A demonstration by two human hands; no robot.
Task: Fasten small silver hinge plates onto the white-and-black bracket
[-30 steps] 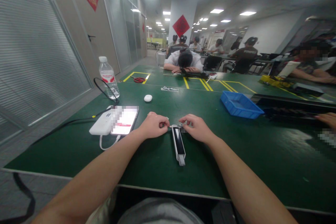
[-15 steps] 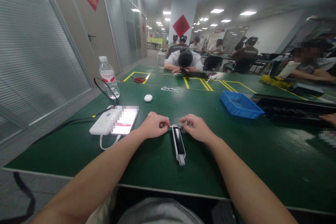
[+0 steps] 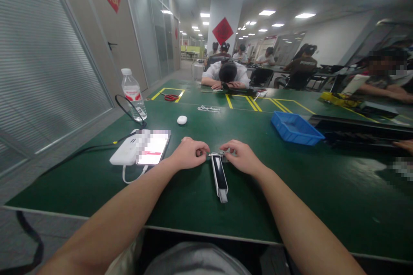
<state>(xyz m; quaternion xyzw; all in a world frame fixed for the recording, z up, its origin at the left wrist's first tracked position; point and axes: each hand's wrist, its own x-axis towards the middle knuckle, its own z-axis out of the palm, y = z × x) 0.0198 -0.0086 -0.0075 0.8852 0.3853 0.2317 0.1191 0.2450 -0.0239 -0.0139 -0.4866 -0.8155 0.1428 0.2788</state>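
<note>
Both hands sit at the far end of a long black device (image 3: 220,177) lying flat on the green table (image 3: 290,197), its length pointing back toward the person. Left hand (image 3: 187,154) is curled almost into a fist, thumb and forefinger pinched on a thin metal pin (image 3: 211,154) that runs sideways into the device's top end. Right hand (image 3: 242,157) has fingers bent and close together, tips pressed on a small metal part (image 3: 225,155) at that same end; how firmly it grips, can't tell, too small. Hands are near each other, not touching.

Left of the left hand: a phone (image 3: 152,147) with lit screen, resting partly on a white power bank (image 3: 124,152), cable attached. Behind that a water bottle (image 3: 133,100), upright. A small white round object (image 3: 182,120) further back, centre. Blue tray (image 3: 296,128) off to the right, well apart. Red scissors (image 3: 170,97) at far left of table. A person slumps head-down on the table (image 3: 226,75) at the far end. Another person's hand (image 3: 405,145) at right edge.
</note>
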